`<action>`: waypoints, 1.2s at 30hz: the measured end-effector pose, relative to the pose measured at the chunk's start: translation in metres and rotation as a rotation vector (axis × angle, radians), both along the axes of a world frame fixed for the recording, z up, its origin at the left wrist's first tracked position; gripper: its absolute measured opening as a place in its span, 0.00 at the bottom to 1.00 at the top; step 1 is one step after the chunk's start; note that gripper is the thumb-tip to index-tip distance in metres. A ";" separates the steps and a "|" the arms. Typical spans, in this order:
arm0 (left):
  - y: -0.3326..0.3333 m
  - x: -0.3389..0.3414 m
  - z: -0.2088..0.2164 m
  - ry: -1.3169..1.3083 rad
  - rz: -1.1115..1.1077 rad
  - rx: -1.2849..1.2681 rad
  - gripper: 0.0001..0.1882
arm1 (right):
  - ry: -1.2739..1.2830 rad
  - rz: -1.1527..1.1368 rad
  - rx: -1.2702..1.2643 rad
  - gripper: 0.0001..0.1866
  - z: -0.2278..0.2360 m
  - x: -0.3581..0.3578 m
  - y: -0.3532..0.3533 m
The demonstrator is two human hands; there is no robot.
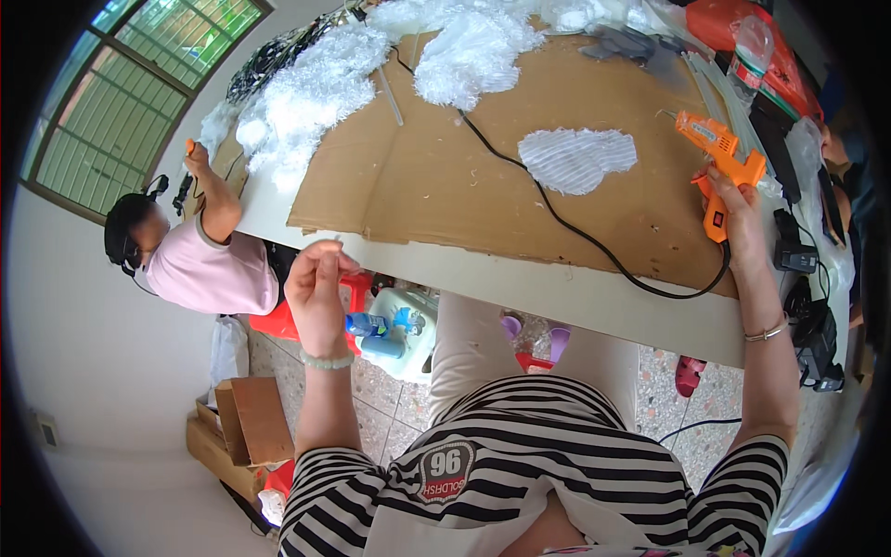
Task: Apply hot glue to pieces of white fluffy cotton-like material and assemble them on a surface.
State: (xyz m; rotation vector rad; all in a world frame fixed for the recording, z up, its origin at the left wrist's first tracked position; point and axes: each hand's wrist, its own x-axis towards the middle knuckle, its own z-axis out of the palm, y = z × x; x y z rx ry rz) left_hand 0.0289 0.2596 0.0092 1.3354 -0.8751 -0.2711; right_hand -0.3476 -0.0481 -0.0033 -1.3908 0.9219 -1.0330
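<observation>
White walls [111, 343] enclose the work area, with a barred window [116, 111] at the upper left. Ahead of me is a white tabletop [445, 271], largely covered by a brown cardboard sheet [408, 176]. A co-worker [209, 269] in a pink shirt is positioned at its left side, one arm raised. Fluffy white material [316, 84] lies heaped toward the far left. An orange glue gun [719, 139] is above the right side of the cardboard, nozzle directed away and leftward. One flat, ribbed white piece [580, 160] lies on the cardboard, left of the gun. A thin stick [390, 96] lies beside the heaps.

Caution: the gun's black cord [688, 296] loops across the cardboard and passes just beside the ribbed piece. A sharp pull on the gun could drag the cord into that piece and shift it. If the nozzle is hot, which I cannot confirm, contact could melt the fluff or burn my fingers.

Hand status: my right hand [740, 209] is closed around the gun's handle. My left hand [318, 278] is raised before the near edge, thumb and fingertips drawn nearly together; I cannot tell whether they pinch anything small.
</observation>
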 end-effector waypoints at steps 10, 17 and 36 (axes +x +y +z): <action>0.043 -0.001 0.000 -1.230 0.520 0.511 0.16 | 0.054 -0.021 -0.018 0.12 -0.010 -0.003 -0.008; 0.034 0.009 0.016 0.013 0.215 -0.174 0.19 | 0.036 -0.043 -0.086 0.13 -0.017 -0.004 -0.014; -0.021 -0.014 0.023 -0.113 -0.121 -0.063 0.49 | 0.059 -0.018 -0.114 0.16 -0.023 -0.009 -0.023</action>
